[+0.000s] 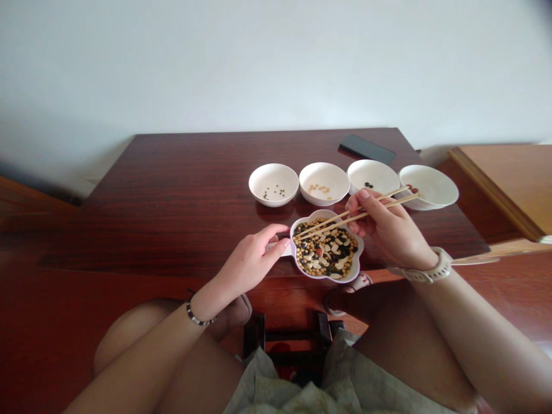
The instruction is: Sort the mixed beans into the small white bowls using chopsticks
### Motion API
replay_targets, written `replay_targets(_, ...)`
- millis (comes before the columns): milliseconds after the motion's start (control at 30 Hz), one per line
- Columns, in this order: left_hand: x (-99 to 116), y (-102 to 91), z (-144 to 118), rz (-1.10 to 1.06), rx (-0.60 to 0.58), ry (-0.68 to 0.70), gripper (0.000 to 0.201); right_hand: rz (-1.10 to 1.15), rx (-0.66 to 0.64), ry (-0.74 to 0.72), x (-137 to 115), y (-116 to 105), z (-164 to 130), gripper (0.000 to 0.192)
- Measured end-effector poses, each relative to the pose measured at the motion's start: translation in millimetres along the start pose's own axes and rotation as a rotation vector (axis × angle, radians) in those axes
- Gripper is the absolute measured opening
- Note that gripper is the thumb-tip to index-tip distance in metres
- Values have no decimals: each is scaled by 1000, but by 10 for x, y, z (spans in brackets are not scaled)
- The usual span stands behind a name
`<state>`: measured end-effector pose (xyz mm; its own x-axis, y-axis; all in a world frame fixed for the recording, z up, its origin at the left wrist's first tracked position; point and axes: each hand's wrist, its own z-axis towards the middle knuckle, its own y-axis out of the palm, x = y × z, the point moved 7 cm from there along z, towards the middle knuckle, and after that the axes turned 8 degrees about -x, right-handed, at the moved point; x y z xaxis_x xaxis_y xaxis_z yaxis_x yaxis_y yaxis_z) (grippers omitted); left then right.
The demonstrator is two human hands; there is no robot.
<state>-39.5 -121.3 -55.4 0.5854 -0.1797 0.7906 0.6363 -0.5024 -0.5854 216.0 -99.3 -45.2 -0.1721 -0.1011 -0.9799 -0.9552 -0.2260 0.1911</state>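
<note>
Table (181,190): dark reddish wood, polished, faint sheen, visible grain. Four small bowls (273,184): white, smooth, glossy, ceramic or plastic, cannot tell which. Flower-shaped dish (357,261): pale plastic look, smooth rim. Chopsticks (353,215): light bare wood or bamboo, matt. Mixed beans (325,253): smooth skins, slight shine. Watch strap (425,275): whitish, matt, rubbery. Bracelet (196,318): dark and metallic beads. Flat black slab (366,149): matt.

Counted four white bowls (273,184) in a row. Also one flower-shaped dish (326,249), two chopsticks (353,214), one phone (367,149).
</note>
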Motion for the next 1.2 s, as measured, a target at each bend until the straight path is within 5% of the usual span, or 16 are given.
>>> replay_targets(967, -15, 11, -3, 3, -10, -5, 40, 78, 71, -32, -43, -64, 6, 32)
replay_targets(1200, -45, 2, -17, 10, -10, -3, 41, -52, 129, -5, -113, -264, -4, 36)
